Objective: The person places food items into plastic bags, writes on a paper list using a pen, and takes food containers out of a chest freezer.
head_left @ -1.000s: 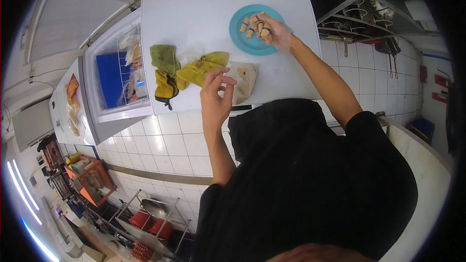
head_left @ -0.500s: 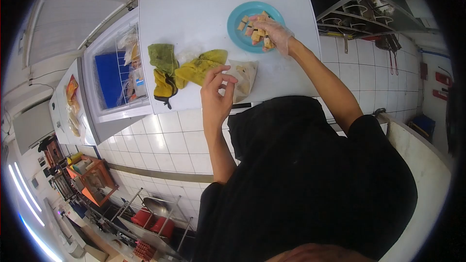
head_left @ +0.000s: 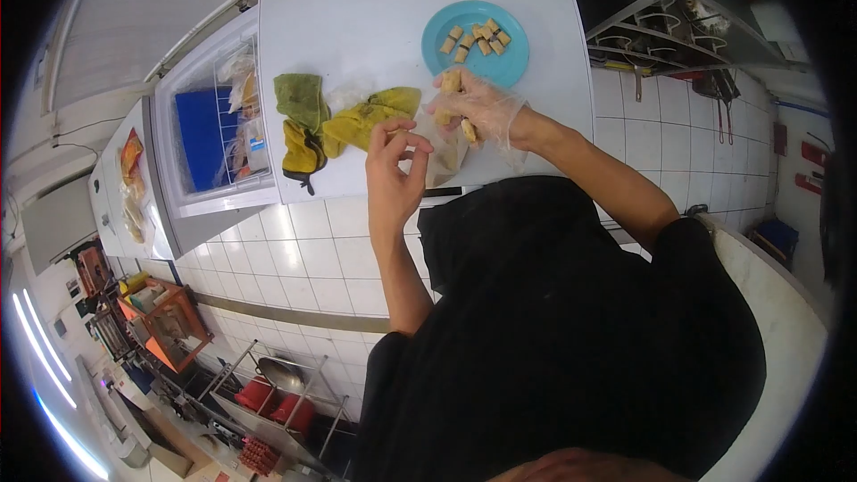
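A turquoise plate [head_left: 430, 43] on the white work surface carries several short yellowish food rolls [head_left: 485, 32], some with a dark band round them. My right hand [head_left: 486, 107], in a clear plastic glove, is closed around a few more of these rolls, over the mouth of a clear plastic bag [head_left: 453, 156]. With thumb and fingers curled together, my bare left hand [head_left: 399, 165] pinches the left edge of that bag. The right hand and its glove hide part of the bag, so its contents are hard to see.
Yellow-green cloths or pouches [head_left: 370, 116] lie left of the bag. An open chest freezer [head_left: 201, 138] with a wire basket and bagged goods stands beside the surface at left. A dark metal rack [head_left: 665, 22] is at upper right.
My right hand has moved from the plate down to the bag, carrying several rolls; fewer remain on the plate. My left hand stays at the bag's edge.
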A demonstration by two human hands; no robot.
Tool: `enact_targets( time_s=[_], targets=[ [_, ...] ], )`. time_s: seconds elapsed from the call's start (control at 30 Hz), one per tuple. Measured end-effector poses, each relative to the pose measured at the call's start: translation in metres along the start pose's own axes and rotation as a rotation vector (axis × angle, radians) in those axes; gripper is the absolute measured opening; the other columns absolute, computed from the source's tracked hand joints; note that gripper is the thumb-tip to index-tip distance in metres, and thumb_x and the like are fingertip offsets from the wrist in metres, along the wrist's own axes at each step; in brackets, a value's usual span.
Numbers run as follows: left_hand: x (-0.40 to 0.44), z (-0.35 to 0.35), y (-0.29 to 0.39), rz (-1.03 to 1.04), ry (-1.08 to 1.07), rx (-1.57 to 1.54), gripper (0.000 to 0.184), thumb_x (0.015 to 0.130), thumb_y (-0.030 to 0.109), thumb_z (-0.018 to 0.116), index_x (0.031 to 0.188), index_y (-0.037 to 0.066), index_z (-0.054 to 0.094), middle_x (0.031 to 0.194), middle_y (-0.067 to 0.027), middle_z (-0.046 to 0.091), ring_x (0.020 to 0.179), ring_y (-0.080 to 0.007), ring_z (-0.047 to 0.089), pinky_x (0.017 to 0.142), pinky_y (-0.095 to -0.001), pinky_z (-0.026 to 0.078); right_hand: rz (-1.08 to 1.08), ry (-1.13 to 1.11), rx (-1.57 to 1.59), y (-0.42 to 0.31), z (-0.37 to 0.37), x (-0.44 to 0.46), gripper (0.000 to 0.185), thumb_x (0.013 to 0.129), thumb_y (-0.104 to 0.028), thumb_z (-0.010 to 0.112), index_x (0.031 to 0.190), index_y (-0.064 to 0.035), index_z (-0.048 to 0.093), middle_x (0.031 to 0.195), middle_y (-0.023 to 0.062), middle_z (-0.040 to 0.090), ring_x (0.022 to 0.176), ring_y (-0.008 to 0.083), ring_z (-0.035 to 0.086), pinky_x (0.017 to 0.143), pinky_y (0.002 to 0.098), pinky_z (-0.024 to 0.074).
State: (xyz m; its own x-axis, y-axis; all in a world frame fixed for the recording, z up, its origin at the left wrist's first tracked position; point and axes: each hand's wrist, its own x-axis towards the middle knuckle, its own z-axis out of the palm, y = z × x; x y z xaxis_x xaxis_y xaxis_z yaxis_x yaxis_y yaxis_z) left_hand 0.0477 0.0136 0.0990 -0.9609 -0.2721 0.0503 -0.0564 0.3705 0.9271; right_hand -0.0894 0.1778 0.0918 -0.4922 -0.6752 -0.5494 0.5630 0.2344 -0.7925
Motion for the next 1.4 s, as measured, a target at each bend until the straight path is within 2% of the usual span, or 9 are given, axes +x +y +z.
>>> enact_targets(
  time_s=[0.3,0.6,0.67,0.77,0.9,0.97,1.2,1.27,1.4],
  targets=[
    [0.001,-0.002,0.001,0.003,-0.018,-0.004,0.012,0.089,-0.008,0.065,0.092,0.001,0.072,0.121,-0.0165,0.062,0.104,-0.0265,0.069,0.079,-0.0348,0.061,-0.138,0.131,-0.307,0.028,0.013,0.008,0.035,0.107,-0.027,0.063,0.131,-0.0106,0.043,0.097,0.0060,0.061,0.074,0.0136,0.064,0.050,0.0306,0.0527],
    [0.000,-0.003,-0.001,-0.006,-0.022,-0.032,0.012,0.089,-0.008,0.065,0.092,0.001,0.072,0.120,-0.0155,0.062,0.104,-0.0261,0.069,0.079,-0.0350,0.061,-0.097,-0.036,-0.253,0.027,0.004,0.006,0.033,0.107,-0.022,0.064,0.131,0.0001,0.060,0.092,0.0053,0.065,0.073,0.0118,0.067,0.058,0.0300,0.0576],
    [0.000,-0.002,-0.001,-0.006,-0.020,-0.028,0.012,0.089,-0.008,0.065,0.092,0.001,0.072,0.119,-0.0151,0.062,0.104,-0.0258,0.069,0.080,-0.0349,0.061,-0.114,-0.026,-0.255,0.031,0.003,0.010,0.030,0.104,-0.026,0.066,0.116,0.0007,0.060,0.087,0.0055,0.063,0.065,0.0139,0.064,0.058,0.0323,0.0585],
    [0.000,-0.004,0.000,-0.008,-0.027,-0.027,0.012,0.089,-0.007,0.065,0.092,0.001,0.072,0.119,-0.0147,0.062,0.103,-0.0253,0.069,0.080,-0.0347,0.061,-0.122,-0.035,-0.141,0.036,0.002,0.013,0.028,0.105,-0.027,0.066,0.111,0.0000,0.062,0.085,0.0052,0.063,0.064,0.0139,0.063,0.056,0.0326,0.0568],
    [0.000,-0.004,-0.002,-0.008,-0.041,-0.049,0.011,0.089,-0.007,0.065,0.092,0.001,0.072,0.118,-0.0141,0.063,0.102,-0.0248,0.068,0.081,-0.0346,0.061,-0.141,0.009,-0.090,0.045,0.004,0.021,0.030,0.106,-0.031,0.063,0.106,-0.0010,0.063,0.084,0.0063,0.062,0.065,0.0144,0.061,0.059,0.0340,0.0543],
    [-0.001,-0.004,-0.005,0.004,-0.053,-0.039,0.011,0.089,-0.007,0.065,0.092,0.001,0.072,0.117,-0.0140,0.063,0.102,-0.0247,0.068,0.081,-0.0347,0.061,-0.187,-0.024,-0.369,0.048,0.002,0.020,0.035,0.108,-0.036,0.059,0.105,-0.0018,0.063,0.082,0.0080,0.062,0.067,0.0146,0.057,0.064,0.0356,0.0514],
    [-0.001,-0.005,-0.006,-0.010,-0.042,-0.063,0.011,0.088,-0.008,0.065,0.091,0.001,0.072,0.114,-0.0132,0.063,0.103,-0.0248,0.068,0.081,-0.0353,0.062,-0.262,-0.058,-0.438,0.026,0.005,0.004,0.036,0.109,-0.036,0.058,0.105,-0.0003,0.064,0.078,0.0052,0.059,0.069,0.0147,0.056,0.066,0.0340,0.0487],
    [-0.002,-0.007,-0.009,0.001,-0.039,-0.068,0.012,0.088,-0.009,0.065,0.091,0.001,0.072,0.114,-0.0131,0.064,0.102,-0.0248,0.068,0.081,-0.0352,0.062,-0.058,-0.127,-0.329,0.020,0.004,0.000,0.034,0.108,-0.033,0.058,0.106,0.0001,0.067,0.078,0.0052,0.060,0.071,0.0160,0.057,0.069,0.0350,0.0491],
    [-0.002,-0.007,-0.008,0.015,-0.051,-0.090,0.012,0.088,-0.009,0.065,0.091,0.000,0.071,0.113,-0.0128,0.063,0.101,-0.0244,0.068,0.082,-0.0349,0.062,-0.070,-0.060,-0.374,0.026,0.001,0.000,0.032,0.106,-0.030,0.060,0.106,0.0004,0.069,0.079,0.0056,0.063,0.072,0.0174,0.055,0.070,0.0379,0.0493]
  ],
)
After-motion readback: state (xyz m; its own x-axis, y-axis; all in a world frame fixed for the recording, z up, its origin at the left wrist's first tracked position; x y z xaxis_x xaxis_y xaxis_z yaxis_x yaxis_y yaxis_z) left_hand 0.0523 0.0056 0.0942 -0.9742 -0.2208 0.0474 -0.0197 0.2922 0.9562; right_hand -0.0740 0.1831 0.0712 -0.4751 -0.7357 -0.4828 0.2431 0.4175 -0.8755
